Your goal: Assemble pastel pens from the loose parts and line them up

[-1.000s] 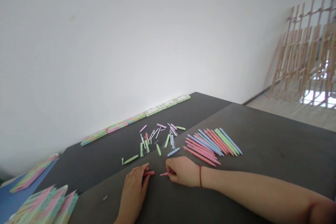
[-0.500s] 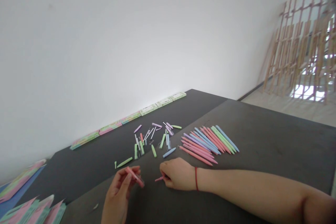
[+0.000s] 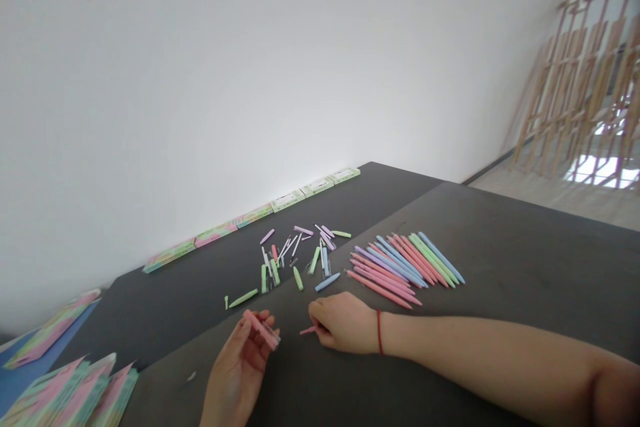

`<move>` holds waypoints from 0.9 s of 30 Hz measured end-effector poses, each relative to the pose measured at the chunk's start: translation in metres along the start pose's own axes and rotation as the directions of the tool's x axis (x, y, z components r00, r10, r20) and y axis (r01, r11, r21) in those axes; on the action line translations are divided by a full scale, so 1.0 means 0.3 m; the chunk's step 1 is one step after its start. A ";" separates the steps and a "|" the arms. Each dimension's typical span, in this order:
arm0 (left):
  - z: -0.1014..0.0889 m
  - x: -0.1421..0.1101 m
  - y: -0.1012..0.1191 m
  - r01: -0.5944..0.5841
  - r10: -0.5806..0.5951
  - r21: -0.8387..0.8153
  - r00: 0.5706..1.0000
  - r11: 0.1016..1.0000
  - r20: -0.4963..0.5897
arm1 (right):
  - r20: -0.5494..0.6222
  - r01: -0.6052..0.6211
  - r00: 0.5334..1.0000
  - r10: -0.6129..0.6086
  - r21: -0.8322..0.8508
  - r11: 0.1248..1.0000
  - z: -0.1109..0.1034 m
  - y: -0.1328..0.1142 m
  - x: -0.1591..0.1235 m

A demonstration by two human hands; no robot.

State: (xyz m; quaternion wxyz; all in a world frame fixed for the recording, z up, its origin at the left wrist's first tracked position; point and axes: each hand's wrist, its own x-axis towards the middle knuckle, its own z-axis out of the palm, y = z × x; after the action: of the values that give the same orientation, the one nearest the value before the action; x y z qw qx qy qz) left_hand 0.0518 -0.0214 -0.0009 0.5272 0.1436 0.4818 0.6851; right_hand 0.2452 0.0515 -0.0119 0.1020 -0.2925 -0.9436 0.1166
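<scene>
My left hand [image 3: 237, 357] is raised above the dark table and holds a pink pen barrel [image 3: 261, 329] between fingers and thumb, tilted across the fingertips. My right hand [image 3: 343, 323] rests on the table, its fingers pinching a short pink pen part [image 3: 308, 330]. A red string [image 3: 379, 332] circles my right wrist. Just beyond my hands lies a loose scatter of pen parts [image 3: 295, 257] in green, lilac, blue, pink and white. To its right, assembled pastel pens [image 3: 393, 269] lie side by side in a fan. A blue pen [image 3: 327, 282] lies nearest my right hand.
Flat pastel boxes [image 3: 253, 216] line the wall along the table's far edge. Stacked pastel packets [image 3: 75, 387] lie at lower left, beside a blue surface [image 3: 37, 363]. A small white scrap [image 3: 191, 377] lies on the table. A wooden lattice [image 3: 575, 73] leans at upper right.
My left hand has lifted the pink barrel from the table and turned it in its fingers. My right hand stays in nearly the same place. The view has shifted slightly.
</scene>
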 end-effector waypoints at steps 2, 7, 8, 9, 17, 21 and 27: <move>0.019 -0.021 0.002 0.016 -0.018 -0.046 0.999 0.999 -0.036 | 0.009 -0.012 1.000 0.012 0.007 1.000 0.001 0.000 -0.001; 0.045 -0.058 0.018 0.086 -0.103 -0.186 0.991 0.979 -0.084 | 0.007 -0.018 1.000 0.018 0.027 0.999 0.005 0.003 -0.003; 0.047 -0.062 0.022 0.099 -0.117 -0.195 0.990 0.976 -0.082 | 0.003 -0.016 1.000 0.016 0.027 1.000 0.005 0.003 -0.003; 0.048 -0.066 0.026 0.107 -0.126 -0.197 0.988 0.975 -0.086 | -0.002 -0.012 1.000 0.012 0.027 1.000 0.005 0.003 -0.003; 0.108 -0.146 0.099 0.095 -0.114 -0.105 0.975 0.990 -0.192 | -0.003 0.004 1.000 -0.004 0.025 1.000 -0.009 -0.001 -0.001; 0.110 -0.161 0.154 0.043 -0.055 -0.089 0.988 0.995 -0.142 | -0.037 0.037 0.999 -0.037 0.005 0.999 -0.002 0.004 0.001; 0.126 -0.191 0.168 0.024 -0.036 -0.087 0.990 0.996 -0.134 | -0.017 0.029 0.999 -0.029 0.010 1.000 -0.006 0.005 0.000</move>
State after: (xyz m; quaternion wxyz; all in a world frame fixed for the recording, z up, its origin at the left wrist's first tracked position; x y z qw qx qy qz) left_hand 0.0721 -0.0506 0.0766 0.5092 0.0667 0.4888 0.7052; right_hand 0.2464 0.0530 -0.0105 0.1133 -0.2790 -0.9463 0.1176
